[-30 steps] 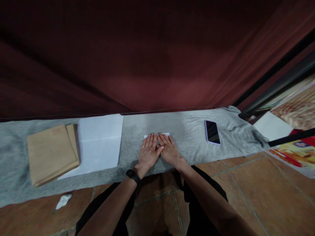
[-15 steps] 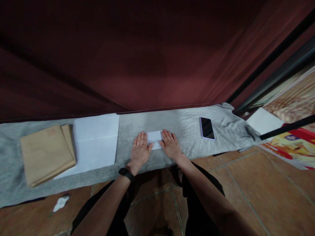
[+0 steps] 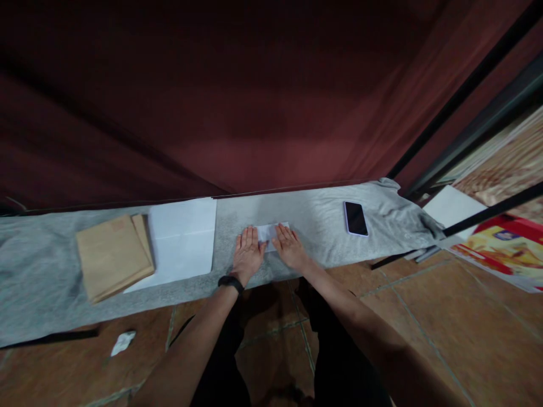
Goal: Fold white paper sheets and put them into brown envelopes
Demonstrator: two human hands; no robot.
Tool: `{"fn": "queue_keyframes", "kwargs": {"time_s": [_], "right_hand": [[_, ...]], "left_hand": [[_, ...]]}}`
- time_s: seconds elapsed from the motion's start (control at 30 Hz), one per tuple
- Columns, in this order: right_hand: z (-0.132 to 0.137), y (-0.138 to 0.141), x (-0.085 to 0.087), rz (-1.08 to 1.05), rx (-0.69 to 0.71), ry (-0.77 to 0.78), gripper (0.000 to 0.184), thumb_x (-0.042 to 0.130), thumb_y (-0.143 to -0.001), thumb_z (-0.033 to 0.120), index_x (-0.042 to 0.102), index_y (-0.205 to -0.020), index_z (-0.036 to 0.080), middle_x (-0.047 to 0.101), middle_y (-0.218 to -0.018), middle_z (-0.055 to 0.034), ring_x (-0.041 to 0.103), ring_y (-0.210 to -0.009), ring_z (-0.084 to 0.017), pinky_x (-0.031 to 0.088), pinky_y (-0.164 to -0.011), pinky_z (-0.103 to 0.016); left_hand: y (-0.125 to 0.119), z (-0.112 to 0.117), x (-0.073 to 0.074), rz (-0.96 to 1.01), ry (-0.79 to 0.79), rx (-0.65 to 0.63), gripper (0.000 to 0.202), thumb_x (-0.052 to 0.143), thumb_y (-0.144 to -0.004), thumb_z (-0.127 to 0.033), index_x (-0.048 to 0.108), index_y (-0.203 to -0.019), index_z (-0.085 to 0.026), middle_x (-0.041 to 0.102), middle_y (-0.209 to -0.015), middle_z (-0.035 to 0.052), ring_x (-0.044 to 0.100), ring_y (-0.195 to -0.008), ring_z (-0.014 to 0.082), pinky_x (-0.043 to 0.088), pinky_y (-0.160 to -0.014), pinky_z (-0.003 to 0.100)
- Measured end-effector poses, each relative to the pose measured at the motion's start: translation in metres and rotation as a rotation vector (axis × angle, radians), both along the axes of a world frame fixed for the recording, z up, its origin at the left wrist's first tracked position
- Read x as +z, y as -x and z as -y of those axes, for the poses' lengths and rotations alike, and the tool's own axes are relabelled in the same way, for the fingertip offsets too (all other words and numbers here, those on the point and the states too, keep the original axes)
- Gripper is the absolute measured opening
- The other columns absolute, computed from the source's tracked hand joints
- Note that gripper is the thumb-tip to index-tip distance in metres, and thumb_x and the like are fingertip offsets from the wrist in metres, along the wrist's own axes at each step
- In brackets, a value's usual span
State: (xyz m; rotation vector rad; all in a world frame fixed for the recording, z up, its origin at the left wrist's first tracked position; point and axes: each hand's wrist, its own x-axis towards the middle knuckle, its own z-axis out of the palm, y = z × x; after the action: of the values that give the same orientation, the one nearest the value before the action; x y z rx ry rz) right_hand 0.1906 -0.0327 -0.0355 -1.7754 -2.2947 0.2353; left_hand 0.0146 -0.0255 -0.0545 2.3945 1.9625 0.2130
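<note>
Both hands lie flat on a small folded white paper (image 3: pixel 268 231) that rests on a grey cloth (image 3: pixel 322 217) spread over the floor. My left hand (image 3: pixel 247 254), with a black band at the wrist, presses the paper's left end with fingers stretched out. My right hand (image 3: pixel 289 247) covers the paper's right end, fingers also flat and together. Only the middle strip of the paper shows between the hands.
Left of the hands lie white sheets (image 3: pixel 182 240) and a stack of brown envelopes (image 3: pixel 112 255). A black phone (image 3: pixel 355 218) lies to the right on the cloth. A dark red curtain (image 3: pixel 237 102) hangs behind. A crumpled white scrap (image 3: pixel 123 342) sits on the brown tiles.
A second ago the hands overlapped over the paper; they have slid apart toward its ends, uncovering its middle. The view has shifted a little, with the envelopes and sheets now nearer the centre.
</note>
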Motion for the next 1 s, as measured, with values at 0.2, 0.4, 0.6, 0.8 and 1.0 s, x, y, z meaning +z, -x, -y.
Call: {"fn": "queue_keyframes", "kwargs": {"time_s": [0.2, 0.4, 0.6, 0.8, 1.0], "right_hand": [[0.025, 0.016, -0.016, -0.003, 0.108, -0.059, 0.058, 0.034, -0.110, 0.045, 0.041, -0.159, 0.015, 0.035, -0.167, -0.0105, 0.034, -0.155, -0.025, 0.023, -0.130, -0.045], [0.036, -0.007, -0.024, 0.027, -0.001, -0.156, 0.059, 0.038, -0.110, 0.044, 0.039, -0.160, 0.013, 0.039, -0.164, -0.0143, 0.039, -0.153, -0.027, 0.028, -0.127, -0.050], [0.038, -0.010, -0.025, 0.026, -0.015, -0.180, 0.060, 0.040, -0.109, 0.043, 0.040, -0.159, 0.009, 0.040, -0.163, -0.0158, 0.042, -0.151, -0.030, 0.027, -0.126, -0.049], [0.037, -0.014, -0.022, 0.030, -0.015, -0.154, 0.058, 0.041, -0.109, 0.041, 0.043, -0.157, 0.009, 0.041, -0.163, -0.0153, 0.044, -0.150, -0.030, 0.028, -0.126, -0.049], [0.036, -0.015, -0.015, 0.017, -0.012, -0.138, 0.057, 0.042, -0.108, 0.040, 0.044, -0.157, 0.010, 0.043, -0.161, -0.0159, 0.045, -0.149, -0.031, 0.031, -0.125, -0.053]], "left_hand": [[0.001, 0.000, -0.003, 0.023, -0.027, 0.011, 0.065, 0.024, -0.106, -0.039, 0.031, -0.161, -0.005, 0.031, -0.169, 0.0188, 0.022, -0.159, 0.0285, 0.023, -0.128, 0.051], [0.007, 0.009, -0.003, 0.055, -0.076, 0.052, 0.067, 0.024, -0.106, -0.042, 0.032, -0.161, -0.005, 0.036, -0.166, 0.0199, 0.029, -0.157, 0.0295, 0.025, -0.127, 0.053], [0.011, 0.016, 0.002, 0.022, -0.027, 0.102, 0.066, 0.023, -0.105, -0.039, 0.032, -0.161, -0.005, 0.035, -0.166, 0.0182, 0.028, -0.158, 0.0291, 0.025, -0.128, 0.053], [0.013, 0.013, 0.007, 0.041, -0.040, 0.114, 0.061, 0.029, -0.103, -0.034, 0.043, -0.156, -0.006, 0.042, -0.163, 0.0186, 0.035, -0.155, 0.0310, 0.030, -0.126, 0.054], [0.014, 0.010, 0.013, 0.127, -0.095, 0.058, 0.058, 0.037, -0.101, -0.027, 0.046, -0.154, -0.005, 0.043, -0.162, 0.0206, 0.040, -0.151, 0.0303, 0.037, -0.123, 0.049]]}}
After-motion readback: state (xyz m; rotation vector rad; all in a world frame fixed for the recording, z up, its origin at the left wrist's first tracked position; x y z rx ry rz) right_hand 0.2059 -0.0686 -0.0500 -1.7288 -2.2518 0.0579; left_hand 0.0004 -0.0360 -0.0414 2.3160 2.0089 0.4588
